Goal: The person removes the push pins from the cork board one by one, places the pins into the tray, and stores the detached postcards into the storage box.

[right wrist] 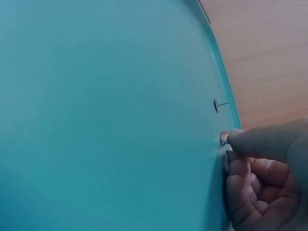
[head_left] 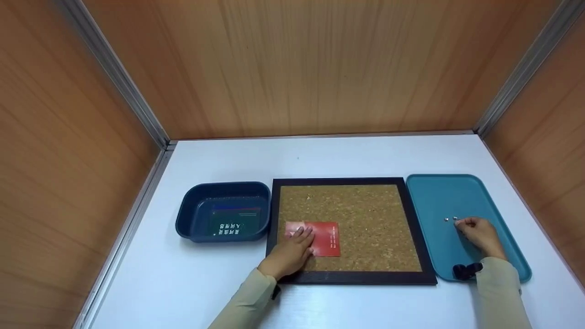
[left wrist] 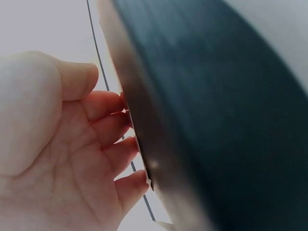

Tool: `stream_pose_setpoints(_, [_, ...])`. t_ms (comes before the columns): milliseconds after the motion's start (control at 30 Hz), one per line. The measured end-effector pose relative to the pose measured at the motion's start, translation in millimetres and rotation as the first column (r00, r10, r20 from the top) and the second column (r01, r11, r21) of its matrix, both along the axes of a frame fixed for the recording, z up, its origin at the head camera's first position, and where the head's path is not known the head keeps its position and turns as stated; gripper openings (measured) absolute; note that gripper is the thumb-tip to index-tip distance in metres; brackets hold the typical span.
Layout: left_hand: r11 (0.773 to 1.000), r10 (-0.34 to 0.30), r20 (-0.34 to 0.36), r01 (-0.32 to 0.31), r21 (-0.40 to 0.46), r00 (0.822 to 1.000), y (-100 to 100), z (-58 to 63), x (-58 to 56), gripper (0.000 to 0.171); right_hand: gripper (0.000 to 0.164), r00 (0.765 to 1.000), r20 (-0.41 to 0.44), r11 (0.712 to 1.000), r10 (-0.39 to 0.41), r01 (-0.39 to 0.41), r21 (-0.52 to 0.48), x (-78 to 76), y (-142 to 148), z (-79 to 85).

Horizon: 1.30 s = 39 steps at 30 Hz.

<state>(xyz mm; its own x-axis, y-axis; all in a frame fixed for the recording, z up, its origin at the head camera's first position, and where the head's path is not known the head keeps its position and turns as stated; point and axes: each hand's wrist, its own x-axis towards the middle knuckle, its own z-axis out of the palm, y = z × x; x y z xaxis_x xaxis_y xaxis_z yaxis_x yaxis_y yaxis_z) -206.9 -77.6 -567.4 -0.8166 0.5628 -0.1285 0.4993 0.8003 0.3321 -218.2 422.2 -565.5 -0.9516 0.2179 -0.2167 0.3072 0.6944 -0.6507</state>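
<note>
My left hand [head_left: 289, 253] lies spread over a red card [head_left: 327, 240] with pale print, pressing it to the cork board [head_left: 361, 205] in its dark frame. Seen edge-on in the left wrist view, the board has the fingertips of the left hand [left wrist: 72, 139] against its face. Over the teal tray [head_left: 450, 192], my right hand [head_left: 480, 235] pinches a metal thumbtack [right wrist: 224, 137] between thumb and finger. A second thumbtack [right wrist: 219, 105] lies beside it on the tray, its pin showing.
Left of the board stands a dark blue basin [head_left: 224, 187] with a dark green printed card [head_left: 235, 219] inside. All of it rests on a white table [head_left: 219, 160], with wood-grain panels [head_left: 320, 68] behind and at both sides.
</note>
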Motion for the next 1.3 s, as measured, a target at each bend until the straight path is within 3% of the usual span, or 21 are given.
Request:
stream_pose_setpoints(300, [1.0,-0.003,-0.016,0.003,-0.013,1.0,1.3,1.3,0.9,0.048,0.048,0.999,-0.039,0.998,0.031,-0.029,0.06,1.7,1.5,1.7])
stream_pose_setpoints(1067, [1.0,0.002,0.0,-0.002,-0.006,1.0,0.4,1.2,1.0,0.049,0.047,0.998,-0.012,0.994,-0.068,0.067,-0.088,5.6,-1.8,1.3])
stream_pose_setpoints(1300, [1.0,-0.019,-0.057,0.018,-0.02,0.998,0.3,-0.9,1.5,0.047,0.049,0.996,-0.038,0.985,-0.085,0.079,-0.153,4.0,-5.1,5.0])
